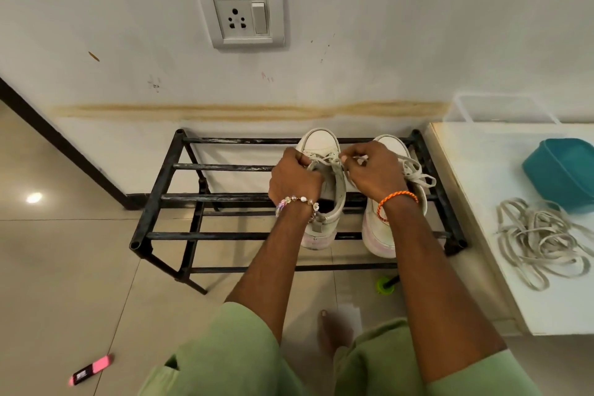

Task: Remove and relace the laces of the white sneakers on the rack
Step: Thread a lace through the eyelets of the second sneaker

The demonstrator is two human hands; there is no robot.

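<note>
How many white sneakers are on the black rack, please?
2. The left sneaker stands mid-rack, where both hands work its lace; the right sneaker stands beside it, near the rack's right end. No other sneaker shows.

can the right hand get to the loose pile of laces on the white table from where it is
Probably yes. The pile of laces lies uncovered on the white table, beside the right hand; but that hand pinches the left sneaker's lace and must let go first.

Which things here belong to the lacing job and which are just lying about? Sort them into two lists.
Job:
left sneaker
right sneaker
lace pinched by left hand and right hand
rack
loose laces on the counter

Lying about:
teal tub
pink marker
green thing on the floor
wall socket
</note>
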